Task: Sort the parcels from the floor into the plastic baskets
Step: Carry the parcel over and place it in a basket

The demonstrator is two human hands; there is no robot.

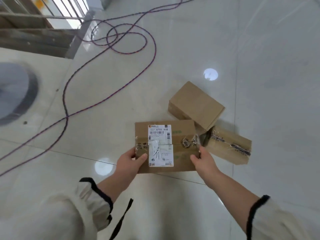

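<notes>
A person is holding a flat cardboard parcel [183, 134] clear of the glossy tiled floor [259, 66], the left hand [129, 162] gripping its near left corner and the right hand [203, 161] its near right corner. The fingers [142, 157] of both hands are clamping the cardboard, thumbs lying on top and the rest tucking out of sight beneath.

A white shipping label [160, 134] is sitting between the two sets of fingers. It is reading "507 N705 A6B" above a barcode, with one large handwritten character in black ink lower down; the smaller print is too blurred to read. Faint green printing and a round stamp are showing through the clear tape towards the right fingers.

Two more parcels are waiting on the floor: a taped box [228, 146] just beyond the right fingers, and a plain box [195, 104] farther out, resting against it. A purple cable [67, 116] is looping across the floor well beyond the left fingers.

The pickup appears to be done and the label is facing up for checking. No basket is clearly showing, and a blurred grey round shape [17, 92] far to the left cannot be identified, so the next move is likely calling for a turn to find the right basket while keeping both grips firm.
</notes>
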